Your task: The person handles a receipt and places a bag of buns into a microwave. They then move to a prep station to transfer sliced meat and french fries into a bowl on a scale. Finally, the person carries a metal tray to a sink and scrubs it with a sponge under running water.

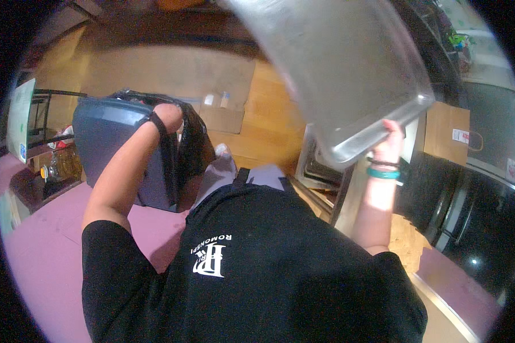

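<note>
My left hand [168,116] is closed at the upper edge of a dark grey plastic bin [116,141], its fingers mostly hidden. A black plastic bag [193,139] lines the bin and hangs out at its right side. The bin looks tipped, with its side turned up to me. On the right, my right hand [389,143] grips the near rim of a large shallow metal tray [347,64]. The tray is raised and tilted, somewhat blurred, and its far end runs out of the top of the view.
Flattened cardboard [167,68] lies on the wooden floor [270,111]. A cardboard box [448,130] and a shiny black appliance [446,223] stand at the right. To the left are a pink surface [56,257] and a clear plastic bottle [64,165] with a yellow cap.
</note>
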Motion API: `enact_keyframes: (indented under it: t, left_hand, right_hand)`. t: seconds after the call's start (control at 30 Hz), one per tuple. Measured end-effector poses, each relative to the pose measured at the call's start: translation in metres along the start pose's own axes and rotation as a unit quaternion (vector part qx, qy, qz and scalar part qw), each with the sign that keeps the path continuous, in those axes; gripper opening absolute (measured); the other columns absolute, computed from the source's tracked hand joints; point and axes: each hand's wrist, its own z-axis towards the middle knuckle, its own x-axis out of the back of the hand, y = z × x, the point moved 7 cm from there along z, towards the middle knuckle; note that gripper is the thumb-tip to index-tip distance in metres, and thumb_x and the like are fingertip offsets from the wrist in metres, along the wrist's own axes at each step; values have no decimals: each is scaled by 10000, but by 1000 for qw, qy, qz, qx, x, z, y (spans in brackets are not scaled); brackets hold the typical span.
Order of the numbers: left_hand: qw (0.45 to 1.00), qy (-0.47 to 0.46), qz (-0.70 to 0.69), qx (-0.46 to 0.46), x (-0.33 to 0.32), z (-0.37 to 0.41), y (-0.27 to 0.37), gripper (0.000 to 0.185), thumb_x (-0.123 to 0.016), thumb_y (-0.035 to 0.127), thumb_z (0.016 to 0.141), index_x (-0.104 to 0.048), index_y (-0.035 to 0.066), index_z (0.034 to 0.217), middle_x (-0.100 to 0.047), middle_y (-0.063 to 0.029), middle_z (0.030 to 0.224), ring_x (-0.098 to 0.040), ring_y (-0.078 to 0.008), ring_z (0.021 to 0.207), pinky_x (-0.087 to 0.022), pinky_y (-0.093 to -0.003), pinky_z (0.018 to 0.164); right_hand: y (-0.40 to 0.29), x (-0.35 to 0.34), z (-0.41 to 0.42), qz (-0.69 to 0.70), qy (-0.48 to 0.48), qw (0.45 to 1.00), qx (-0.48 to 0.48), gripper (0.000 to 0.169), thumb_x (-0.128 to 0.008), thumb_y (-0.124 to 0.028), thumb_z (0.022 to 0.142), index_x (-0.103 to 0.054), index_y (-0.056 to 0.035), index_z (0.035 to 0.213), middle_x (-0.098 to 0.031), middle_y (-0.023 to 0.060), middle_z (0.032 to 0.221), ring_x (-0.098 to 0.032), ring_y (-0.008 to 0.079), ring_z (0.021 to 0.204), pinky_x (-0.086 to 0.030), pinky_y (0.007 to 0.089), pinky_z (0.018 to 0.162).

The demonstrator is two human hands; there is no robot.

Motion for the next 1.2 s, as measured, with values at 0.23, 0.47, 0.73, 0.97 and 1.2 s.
enact_keyframes:
  t: [0.23, 0.47, 0.73, 0.97, 1.2]
  left_hand:
    - [997, -45, -55, -34, -50, 61, -10, 193, -546, 224, 719, -615, 45, 705, -613, -167, 730, -600, -323, 709, -484, -402, 620]
    - [974, -24, -225, -16, -90, 89, -24, 172, -519, 179, 714, -613, 41, 754, -596, -193, 790, -576, -349, 749, -474, -414, 670]
    - [939, 31, -343, -10, -42, 86, 10, 215, -531, 195, 721, -606, 26, 831, -590, -205, 814, -576, -347, 808, -457, -400, 704]
    - [932, -4, -358, -62, -3, 125, 20, 237, -545, 214, 745, -601, 29, 881, -591, -199, 894, -567, -339, 831, -456, -397, 730]
    - [921, -42, -371, -109, 137, 243, 30, 262, -538, 206, 770, -595, 13, 937, -605, -180, 915, -580, -301, 883, -453, -355, 774]
  right_hand:
    - [-95, 83, 46, 16, 90, 995, 30, 230, -544, -173, 693, -488, -13, 848, -543, 140, 878, -524, 301, 826, -421, 414, 785]
    - [-115, 126, 66, 39, 193, 974, 113, 194, -543, -137, 703, -500, -24, 855, -518, 95, 817, -522, 244, 790, -454, 372, 713]
    - [-99, 125, 62, 153, 196, 965, 85, 224, -560, -120, 655, -470, -46, 846, -510, 92, 831, -518, 268, 796, -452, 422, 734]
    - [-115, 136, 69, 221, 220, 939, 146, 191, -528, -107, 653, -491, -46, 830, -527, 92, 850, -510, 271, 827, -415, 424, 783]
    - [-143, 94, 90, 258, 275, 916, 141, 203, -487, -63, 618, -494, -57, 820, -546, 101, 900, -518, 294, 863, -414, 468, 808]
